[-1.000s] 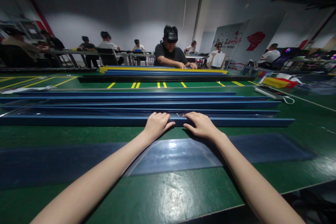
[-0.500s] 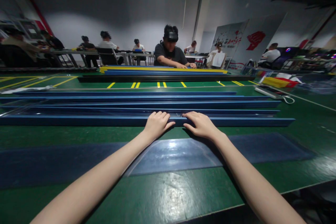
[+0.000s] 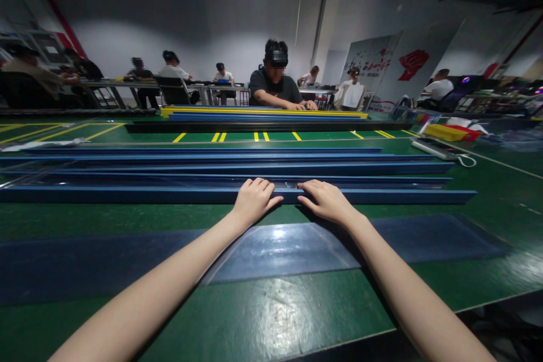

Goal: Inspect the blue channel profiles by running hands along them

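A long blue channel strip lies across the green table, its near wall upright. My left hand grips that wall near the strip's middle, fingers over the top edge and thumb on the near face. A short gap to the right, my right hand closes over the same wall in the same way. The fingertips of both hands are hidden inside the channel. Between the hands, something clear and shiny shows in the channel. Closer to me, a flat clear plastic sheet rests on the table under my forearms.
More blue strips lie parallel just beyond. Farther off are a black strip and yellow strips, where a co-worker sits with both hands on them. A phone and a yellow tray are at the right.
My right hand has shifted very slightly to the right along the strip. My left hand and the strips stay where they were.
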Tool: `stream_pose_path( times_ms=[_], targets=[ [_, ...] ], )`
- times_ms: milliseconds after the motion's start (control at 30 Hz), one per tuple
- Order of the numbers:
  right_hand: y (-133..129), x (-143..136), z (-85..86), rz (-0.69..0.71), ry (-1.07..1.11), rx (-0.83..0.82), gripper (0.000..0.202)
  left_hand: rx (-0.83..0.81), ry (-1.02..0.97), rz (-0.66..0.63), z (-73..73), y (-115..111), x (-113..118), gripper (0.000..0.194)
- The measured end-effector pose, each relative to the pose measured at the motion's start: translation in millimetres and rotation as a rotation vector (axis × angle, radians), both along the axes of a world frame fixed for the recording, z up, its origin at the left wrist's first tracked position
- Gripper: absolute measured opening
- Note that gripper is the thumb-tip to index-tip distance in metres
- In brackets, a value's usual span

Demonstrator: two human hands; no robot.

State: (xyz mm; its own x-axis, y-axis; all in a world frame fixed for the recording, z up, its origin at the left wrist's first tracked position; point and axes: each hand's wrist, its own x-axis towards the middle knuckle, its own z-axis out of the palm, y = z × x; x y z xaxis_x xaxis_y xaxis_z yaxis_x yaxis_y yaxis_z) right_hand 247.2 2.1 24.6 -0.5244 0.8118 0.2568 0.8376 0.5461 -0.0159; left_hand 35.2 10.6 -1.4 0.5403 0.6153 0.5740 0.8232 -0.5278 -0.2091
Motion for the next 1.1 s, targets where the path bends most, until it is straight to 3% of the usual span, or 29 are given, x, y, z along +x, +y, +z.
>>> stream_pose_path(
  times_ms=[633, 1100],
  targets=[
    [0.9, 1.6, -0.6, -0.008, -0.002, 0.006, 0.036, 0.000, 0.012, 0.024, 1.5, -1.1, 0.6, 0.033],
    [2.6, 1.0, -2.3, -0.016, -0.021, 0.008, 0.024, -0.007, -0.029, 0.063, 1.0, -0.9, 1.2, 0.037]
  ],
)
